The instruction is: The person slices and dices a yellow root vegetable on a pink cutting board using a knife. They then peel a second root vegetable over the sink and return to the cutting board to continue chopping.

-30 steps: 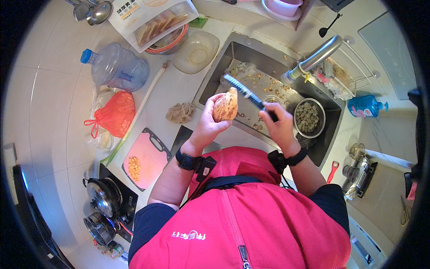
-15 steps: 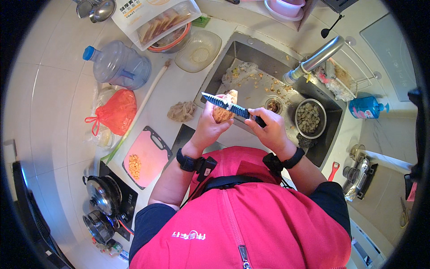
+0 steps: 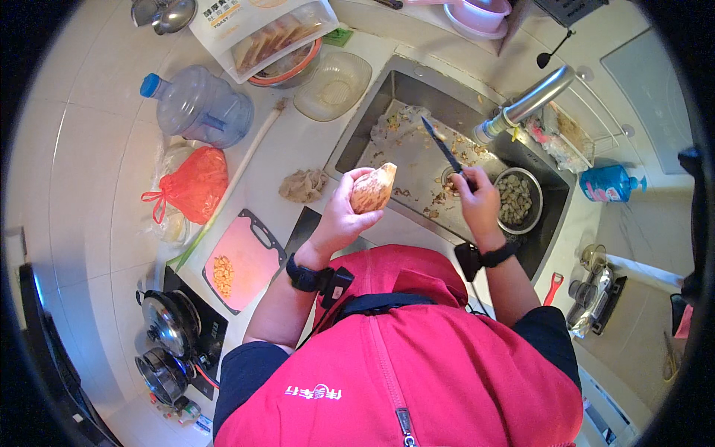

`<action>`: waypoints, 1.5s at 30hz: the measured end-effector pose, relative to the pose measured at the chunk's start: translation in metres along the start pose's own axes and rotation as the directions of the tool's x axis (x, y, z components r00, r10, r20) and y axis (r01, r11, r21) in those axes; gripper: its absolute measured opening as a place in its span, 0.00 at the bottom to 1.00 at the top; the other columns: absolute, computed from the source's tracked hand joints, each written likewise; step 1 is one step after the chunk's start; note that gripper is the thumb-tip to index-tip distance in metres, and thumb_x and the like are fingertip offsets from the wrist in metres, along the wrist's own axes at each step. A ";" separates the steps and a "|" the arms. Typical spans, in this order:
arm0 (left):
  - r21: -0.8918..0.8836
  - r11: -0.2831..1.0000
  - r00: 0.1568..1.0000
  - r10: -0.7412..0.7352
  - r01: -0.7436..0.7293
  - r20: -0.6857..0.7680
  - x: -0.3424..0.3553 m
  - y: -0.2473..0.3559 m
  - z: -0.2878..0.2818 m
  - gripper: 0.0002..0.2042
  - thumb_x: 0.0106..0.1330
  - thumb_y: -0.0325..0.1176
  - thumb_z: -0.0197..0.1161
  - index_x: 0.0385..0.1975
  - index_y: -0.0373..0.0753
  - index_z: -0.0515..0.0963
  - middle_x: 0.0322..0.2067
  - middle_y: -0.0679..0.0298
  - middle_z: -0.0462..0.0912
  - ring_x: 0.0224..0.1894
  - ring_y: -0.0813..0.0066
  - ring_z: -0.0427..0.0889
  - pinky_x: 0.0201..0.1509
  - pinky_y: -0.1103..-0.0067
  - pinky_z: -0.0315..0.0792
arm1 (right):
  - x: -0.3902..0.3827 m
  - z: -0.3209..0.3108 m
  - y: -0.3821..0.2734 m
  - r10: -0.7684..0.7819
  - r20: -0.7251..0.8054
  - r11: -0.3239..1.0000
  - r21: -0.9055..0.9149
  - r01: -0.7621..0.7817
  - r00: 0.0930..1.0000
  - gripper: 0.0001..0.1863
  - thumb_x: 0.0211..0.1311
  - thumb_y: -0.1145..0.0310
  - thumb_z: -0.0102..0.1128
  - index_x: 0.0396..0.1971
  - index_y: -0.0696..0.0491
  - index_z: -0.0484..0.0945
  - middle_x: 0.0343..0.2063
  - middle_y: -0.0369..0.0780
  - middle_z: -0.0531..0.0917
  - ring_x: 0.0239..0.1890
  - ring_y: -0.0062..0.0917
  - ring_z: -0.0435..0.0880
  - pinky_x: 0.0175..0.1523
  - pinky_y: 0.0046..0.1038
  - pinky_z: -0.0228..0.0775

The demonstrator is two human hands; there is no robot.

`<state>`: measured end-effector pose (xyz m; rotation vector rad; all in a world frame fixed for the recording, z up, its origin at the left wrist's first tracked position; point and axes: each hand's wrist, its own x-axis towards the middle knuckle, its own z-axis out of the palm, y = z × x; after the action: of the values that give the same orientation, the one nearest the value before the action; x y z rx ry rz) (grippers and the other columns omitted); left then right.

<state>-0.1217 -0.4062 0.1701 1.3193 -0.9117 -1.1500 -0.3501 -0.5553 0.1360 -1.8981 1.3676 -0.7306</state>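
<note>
My left hand [image 3: 337, 222] is closed round a partly peeled root vegetable [image 3: 373, 189], brown and mottled with a pale tip, at the sink's near left edge. My right hand [image 3: 480, 207] grips the handle of a dark-bladed kitchen knife [image 3: 442, 145]. The blade points up and left over the sink [image 3: 406, 58], apart from the vegetable. A small pale scrap seems to be on or behind the blade. Peelings [image 3: 433, 200] and a crumpled whitish plastic bag [image 3: 401, 123] lie in the sink. Beside my right hand, a metal bowl [image 3: 539, 200] holds pale chunks [image 3: 514, 195].
A chrome faucet [image 3: 532, 98] reaches over the sink from the far right. On the left counter are a crumpled cloth [image 3: 302, 186], a pink cutting board [image 3: 246, 257] with orange pieces, a long scallion [image 3: 231, 186], a water jug [image 3: 202, 108] and a stove [image 3: 216, 328] with pots.
The knife has left the vegetable and swung right and away over the sink with my right hand. My left hand stays almost in place, the vegetable still in it.
</note>
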 end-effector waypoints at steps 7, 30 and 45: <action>0.515 0.855 0.973 0.167 -0.063 -0.158 0.005 -0.001 0.002 0.31 0.48 0.24 0.69 0.56 0.35 0.68 0.50 0.53 0.74 0.54 0.56 0.75 0.60 0.70 0.69 | -0.022 0.010 -0.033 -0.316 0.160 0.937 0.204 0.282 0.935 0.13 0.58 0.64 0.69 0.39 0.55 0.80 0.29 0.44 0.83 0.30 0.33 0.84 0.35 0.31 0.74; 0.725 0.664 0.911 0.391 -0.181 -0.130 0.004 0.004 0.007 0.29 0.48 0.22 0.67 0.55 0.34 0.69 0.48 0.50 0.75 0.52 0.49 0.75 0.57 0.66 0.70 | -0.028 0.008 -0.074 -0.460 0.241 0.886 0.183 0.425 0.855 0.13 0.58 0.63 0.68 0.37 0.55 0.78 0.31 0.45 0.84 0.33 0.40 0.84 0.36 0.35 0.76; 0.719 0.683 0.929 0.338 -0.132 -0.150 0.002 0.003 0.009 0.29 0.45 0.23 0.66 0.51 0.32 0.68 0.46 0.49 0.75 0.51 0.47 0.72 0.58 0.63 0.67 | -0.020 0.014 -0.044 -0.350 0.128 0.937 0.049 0.346 0.928 0.13 0.59 0.62 0.68 0.38 0.54 0.79 0.28 0.45 0.83 0.31 0.39 0.84 0.35 0.34 0.75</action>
<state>-0.1297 -0.4106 0.1740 1.8425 -1.3360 -0.3738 -0.3200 -0.5233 0.1610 -2.1557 0.9424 -0.7676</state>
